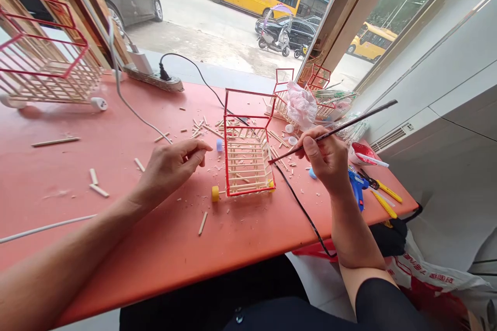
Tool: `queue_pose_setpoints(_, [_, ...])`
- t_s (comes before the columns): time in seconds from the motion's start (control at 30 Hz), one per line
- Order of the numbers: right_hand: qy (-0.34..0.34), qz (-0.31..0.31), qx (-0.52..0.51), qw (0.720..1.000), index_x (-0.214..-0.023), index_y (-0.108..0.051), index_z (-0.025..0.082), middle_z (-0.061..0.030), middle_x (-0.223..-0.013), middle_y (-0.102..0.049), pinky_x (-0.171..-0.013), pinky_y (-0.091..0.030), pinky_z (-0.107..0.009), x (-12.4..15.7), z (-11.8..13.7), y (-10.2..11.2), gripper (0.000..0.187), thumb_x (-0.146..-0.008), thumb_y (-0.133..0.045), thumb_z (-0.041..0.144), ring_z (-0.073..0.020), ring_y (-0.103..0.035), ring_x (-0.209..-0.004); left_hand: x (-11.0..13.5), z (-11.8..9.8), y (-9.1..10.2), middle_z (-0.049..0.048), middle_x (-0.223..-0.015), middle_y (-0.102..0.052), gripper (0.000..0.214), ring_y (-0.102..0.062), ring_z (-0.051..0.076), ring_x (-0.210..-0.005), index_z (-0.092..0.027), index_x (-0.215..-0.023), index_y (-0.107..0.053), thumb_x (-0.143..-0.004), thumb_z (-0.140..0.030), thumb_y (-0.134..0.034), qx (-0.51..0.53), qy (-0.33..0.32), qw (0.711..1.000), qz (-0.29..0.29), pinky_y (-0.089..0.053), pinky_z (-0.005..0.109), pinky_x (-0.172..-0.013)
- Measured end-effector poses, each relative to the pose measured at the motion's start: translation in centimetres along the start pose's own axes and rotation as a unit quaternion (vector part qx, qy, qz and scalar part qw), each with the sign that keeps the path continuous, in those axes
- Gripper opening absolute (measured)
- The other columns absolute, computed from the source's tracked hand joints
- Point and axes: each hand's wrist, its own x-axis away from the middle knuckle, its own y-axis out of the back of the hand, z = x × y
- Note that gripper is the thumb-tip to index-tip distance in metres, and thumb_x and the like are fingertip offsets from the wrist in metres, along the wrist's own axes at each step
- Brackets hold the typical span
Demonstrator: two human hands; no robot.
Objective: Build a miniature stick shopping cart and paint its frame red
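Observation:
In the middle of the red table stands a small cart (248, 165) built of thin wooden sticks, its rim and handle frame painted red. Yellow and pale blue caps serve as its wheels. My right hand (325, 158) grips a paintbrush (349, 123), and the brush's tip meets the cart's right rim. To the left of the cart my left hand (182, 160) hovers or rests near the table, thumb and fingers drawn together, apart from the cart. Whether anything small is pinched there I cannot make out. A cup of red paint (363, 155) sits right of my right hand.
Stick offcuts (201, 125) litter the table (155, 264). A glue gun (357, 186) and yellow-handled pliers (388, 191) lie at the right. A power strip (155, 77) and cables run at the back. Larger stick cart (46, 62) stands left; more red-trimmed carts (285, 77) stand back right.

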Motion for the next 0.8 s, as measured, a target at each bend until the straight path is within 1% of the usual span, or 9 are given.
queue_pose_setpoints(0.13, [0.008, -0.015, -0.002, 1.0, -0.092, -0.069, 0.022, 0.0007, -0.08, -0.072, -0.057, -0.05, -0.022, -0.1, -0.2, -0.1, 0.028, -0.111, -0.063, 0.042, -0.0101, -0.066, -0.062, 0.0, -0.1, 0.0, -0.0013, -0.067, -0.073, 0.043, -0.061, 0.015, -0.056, -0.019, -0.1, -0.082, -0.089, -0.044, -0.05, 0.004, 0.003, 1.0, 0.005, -0.048, 0.027, -0.065])
queue_pose_setpoints(0.23, [0.007, -0.01, -0.012, 1.0, -0.089, -0.069, 0.022, 0.0019, -0.075, -0.071, -0.059, -0.051, -0.021, -0.1, -0.1, 0.1, 0.028, -0.111, -0.064, 0.038, -0.0098, -0.067, -0.062, -0.1, -0.2, 0.1, -0.0015, -0.066, -0.072, 0.041, -0.061, 0.015, -0.056, -0.02, -0.098, -0.082, -0.088, -0.043, -0.05, 0.002, 0.001, 1.0, 0.003, -0.048, 0.026, -0.065])
queue_pose_setpoints(0.3, [-0.008, 0.004, -0.029, 1.0, -0.087, -0.068, 0.022, 0.0025, -0.071, -0.07, -0.059, -0.052, -0.021, -0.1, 0.1, 0.3, 0.029, -0.111, -0.064, 0.038, -0.0096, -0.066, -0.06, -0.1, -0.1, 0.1, -0.0019, -0.066, -0.071, 0.04, -0.06, 0.015, -0.056, -0.02, -0.097, -0.082, -0.089, -0.044, -0.051, 0.0, -0.002, 1.0, 0.001, -0.048, 0.027, -0.064])
queue_pose_setpoints(0.5, [-0.058, 0.017, -0.094, 0.994, -0.084, -0.069, 0.02, 0.004, -0.062, -0.068, -0.049, -0.048, -0.019, 0.0, 0.1, 0.4, 0.034, -0.107, -0.07, 0.045, -0.0086, -0.062, -0.049, -0.2, 0.0, 0.1, -0.0015, -0.067, -0.072, 0.04, -0.06, 0.015, -0.057, -0.02, -0.098, -0.082, -0.09, -0.045, -0.051, -0.009, -0.006, 1.0, 0.006, -0.048, 0.026, -0.065])
queue_pose_setpoints(0.67, [-0.112, 0.034, -0.142, 0.983, -0.081, -0.068, 0.02, 0.0041, -0.06, -0.068, -0.048, -0.048, -0.02, 0.0, -0.3, 0.1, 0.039, -0.104, -0.073, 0.05, -0.0089, -0.062, -0.048, -0.1, -0.1, 0.2, -0.0013, -0.068, -0.072, 0.04, -0.059, 0.015, -0.058, -0.02, -0.098, -0.081, -0.09, -0.045, -0.051, -0.003, -0.001, 1.0, 0.009, -0.048, 0.026, -0.065])
queue_pose_setpoints(0.73, [-0.131, 0.03, -0.142, 0.981, -0.081, -0.068, 0.02, 0.0038, -0.06, -0.069, -0.049, -0.048, -0.02, -0.1, -0.6, -0.2, 0.04, -0.104, -0.073, 0.053, -0.009, -0.063, -0.049, -0.1, -0.2, 0.2, -0.0015, -0.068, -0.072, 0.04, -0.06, 0.014, -0.057, -0.02, -0.099, -0.081, -0.089, -0.044, -0.051, 0.001, 0.006, 1.0, 0.01, -0.048, 0.026, -0.066])
queue_pose_setpoints(0.8, [-0.14, 0.011, -0.14, 0.98, -0.083, -0.069, 0.021, 0.0033, -0.061, -0.07, -0.049, -0.048, -0.02, -0.3, -0.9, -0.4, 0.04, -0.103, -0.074, 0.055, -0.0092, -0.064, -0.05, 0.0, -0.5, 0.2, -0.0016, -0.069, -0.073, 0.041, -0.06, 0.014, -0.057, -0.019, -0.101, -0.081, -0.089, -0.044, -0.05, 0.004, 0.013, 1.0, 0.016, -0.047, 0.026, -0.066])
